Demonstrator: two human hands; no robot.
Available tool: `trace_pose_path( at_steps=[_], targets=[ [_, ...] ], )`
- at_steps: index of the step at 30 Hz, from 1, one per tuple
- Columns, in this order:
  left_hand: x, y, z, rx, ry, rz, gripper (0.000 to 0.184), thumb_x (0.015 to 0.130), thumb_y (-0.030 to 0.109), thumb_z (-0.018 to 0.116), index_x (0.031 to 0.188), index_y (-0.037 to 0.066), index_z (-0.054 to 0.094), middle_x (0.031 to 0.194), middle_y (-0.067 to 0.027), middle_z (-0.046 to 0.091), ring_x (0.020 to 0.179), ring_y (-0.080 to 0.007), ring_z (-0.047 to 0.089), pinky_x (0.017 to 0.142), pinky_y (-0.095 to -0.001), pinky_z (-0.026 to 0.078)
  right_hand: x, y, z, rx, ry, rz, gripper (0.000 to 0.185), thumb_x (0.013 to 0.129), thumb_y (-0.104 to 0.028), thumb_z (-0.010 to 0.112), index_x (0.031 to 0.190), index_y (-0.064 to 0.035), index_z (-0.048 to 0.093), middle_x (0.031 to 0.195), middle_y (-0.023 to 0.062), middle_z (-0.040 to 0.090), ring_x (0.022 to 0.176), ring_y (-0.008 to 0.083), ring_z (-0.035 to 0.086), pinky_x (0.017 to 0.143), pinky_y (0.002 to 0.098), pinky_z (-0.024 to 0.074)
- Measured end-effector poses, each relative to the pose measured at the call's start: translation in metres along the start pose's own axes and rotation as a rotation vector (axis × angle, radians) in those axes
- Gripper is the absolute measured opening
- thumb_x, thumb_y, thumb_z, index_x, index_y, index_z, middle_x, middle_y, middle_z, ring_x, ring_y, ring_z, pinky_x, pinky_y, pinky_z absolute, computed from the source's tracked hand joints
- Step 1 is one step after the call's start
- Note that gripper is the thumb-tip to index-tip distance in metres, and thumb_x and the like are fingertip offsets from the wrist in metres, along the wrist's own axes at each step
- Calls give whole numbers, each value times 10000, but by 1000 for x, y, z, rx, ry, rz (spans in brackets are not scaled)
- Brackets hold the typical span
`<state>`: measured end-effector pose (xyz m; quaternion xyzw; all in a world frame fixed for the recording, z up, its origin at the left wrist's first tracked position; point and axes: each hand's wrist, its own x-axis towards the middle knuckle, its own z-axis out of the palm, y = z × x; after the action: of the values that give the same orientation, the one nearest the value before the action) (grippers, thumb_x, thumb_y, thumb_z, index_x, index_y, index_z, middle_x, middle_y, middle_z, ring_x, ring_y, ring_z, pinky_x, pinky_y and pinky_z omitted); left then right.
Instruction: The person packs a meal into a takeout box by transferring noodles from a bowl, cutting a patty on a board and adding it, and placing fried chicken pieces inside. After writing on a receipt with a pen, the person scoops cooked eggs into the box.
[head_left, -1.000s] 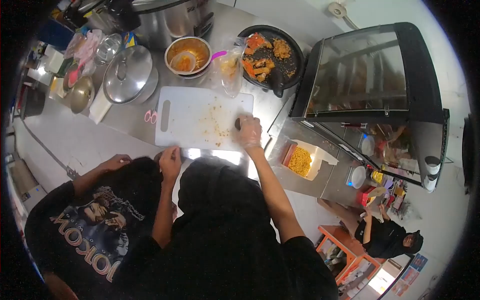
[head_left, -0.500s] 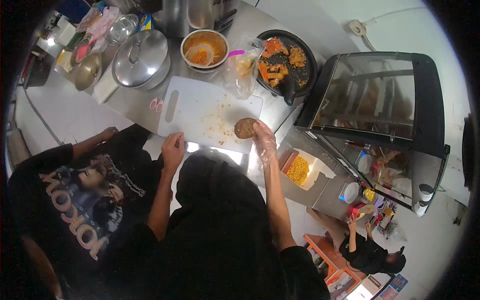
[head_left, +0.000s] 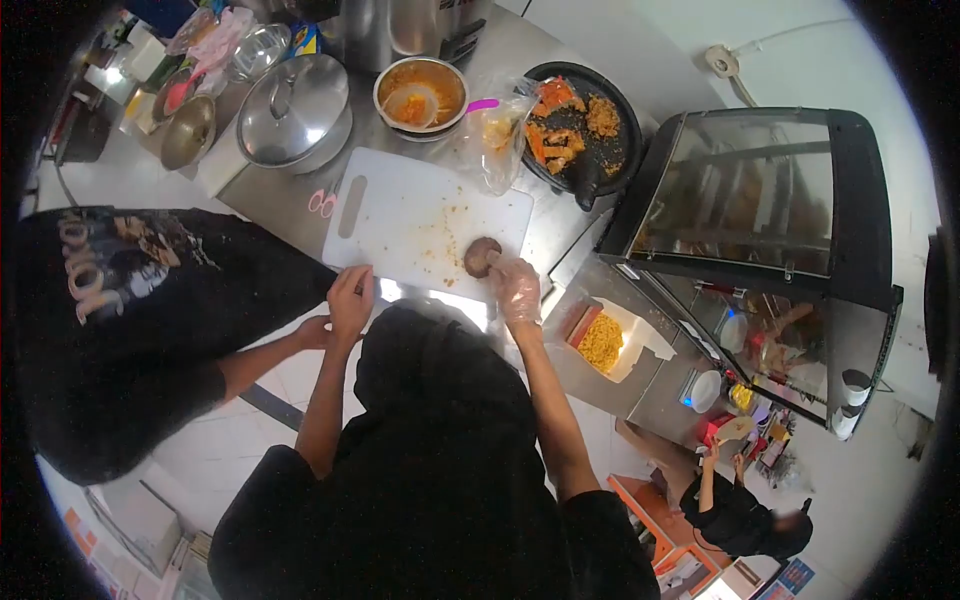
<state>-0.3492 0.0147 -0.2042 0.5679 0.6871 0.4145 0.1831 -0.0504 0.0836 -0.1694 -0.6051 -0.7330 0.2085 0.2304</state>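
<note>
R hand [head_left: 518, 292] grip closed on brown patty [head_left: 482, 257] over board [head_left: 422, 222]; L hand [head_left: 350, 302] grip near board edge, opening unclear.

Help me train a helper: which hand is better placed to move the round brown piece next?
Right, I'd judge: the gloved right hand holds the round brown piece over the cutting board; the bare left hand is farther away.

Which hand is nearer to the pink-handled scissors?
The left. The left hand is at the cutting board's near left corner, below the scissors in view; the right hand, holding a brown round piece, is across by the board's right side.
</note>
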Motion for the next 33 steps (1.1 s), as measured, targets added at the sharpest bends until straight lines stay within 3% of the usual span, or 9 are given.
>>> trace_pose_path(
  at_steps=[1, 5, 10, 20, 22, 25, 28, 30, 33],
  targets=[
    [-2, 1, -1, -44, -3, -47, 82, 883, 57, 639, 951, 19, 665, 853, -143, 658, 689, -276, 646, 623, -351, 520, 0, -2, -3, -23, -48, 121, 241, 812, -124, 663, 1046, -112, 723, 879, 156, 688, 831, 387, 633, 828, 449, 514],
    [-6, -1, -4, -19, -47, -41, 79, 885, 47, 632, 949, 16, 666, 854, -144, 656, 703, -288, 645, 640, -366, 523, -10, 8, 7, 18, -119, 145, 233, 810, -113, 669, 1039, -90, 705, 880, 187, 676, 818, 405, 631, 800, 466, 520],
    [-7, 3, -3, 38, -55, 38, 97, 880, 55, 642, 959, 8, 671, 862, -147, 664, 739, -297, 652, 670, -376, 530, -15, -6, 17, -19, -68, -30, 193, 799, -111, 689, 985, -64, 665, 835, 186, 660, 792, 372, 642, 700, 467, 525],
    [-4, 3, -3, 15, -56, 12, 119, 870, 76, 654, 965, 11, 685, 931, -153, 685, 813, -325, 672, 734, -390, 545, -11, 10, 38, -138, -173, -196, 104, 811, -104, 641, 875, -29, 609, 849, 207, 617, 813, 405, 612, 715, 493, 511],
    [-7, -7, -2, 29, -56, 13, 121, 860, 86, 655, 952, 11, 679, 949, -156, 692, 853, -339, 675, 761, -399, 543, -9, 12, 43, -92, -170, -198, 121, 791, -87, 610, 886, -17, 585, 838, 226, 594, 839, 428, 594, 744, 513, 498],
    [-13, -8, 2, 34, -77, -90, 100, 850, 71, 646, 931, 22, 680, 945, -148, 690, 867, -343, 668, 772, -401, 539, -9, 14, 50, -115, -184, -233, 327, 714, -48, 600, 1034, 18, 606, 931, 261, 624, 876, 443, 592, 786, 506, 502],
    [-17, -14, 4, 40, -75, -82, 97, 870, 90, 614, 910, 32, 680, 938, -149, 680, 899, -338, 660, 793, -421, 540, -10, 28, 71, -182, -110, -271, 180, 722, -61, 626, 896, -16, 627, 861, 220, 637, 834, 413, 622, 757, 483, 514],
    [-15, -8, 0, 44, -61, -26, 82, 873, 99, 625, 922, 47, 666, 940, -139, 680, 893, -334, 661, 775, -419, 540, -10, 28, 76, -209, -173, -130, 103, 726, -78, 648, 824, -47, 642, 816, 180, 647, 811, 365, 640, 749, 440, 526],
    [-17, -16, 4, 68, -42, 10, 83, 869, 106, 642, 933, 55, 656, 926, -129, 679, 876, -331, 665, 757, -413, 543, -6, 22, 69, -245, -198, -199, 83, 726, -65, 653, 806, -43, 649, 810, 191, 659, 801, 358, 648, 749, 431, 530]
  ],
)
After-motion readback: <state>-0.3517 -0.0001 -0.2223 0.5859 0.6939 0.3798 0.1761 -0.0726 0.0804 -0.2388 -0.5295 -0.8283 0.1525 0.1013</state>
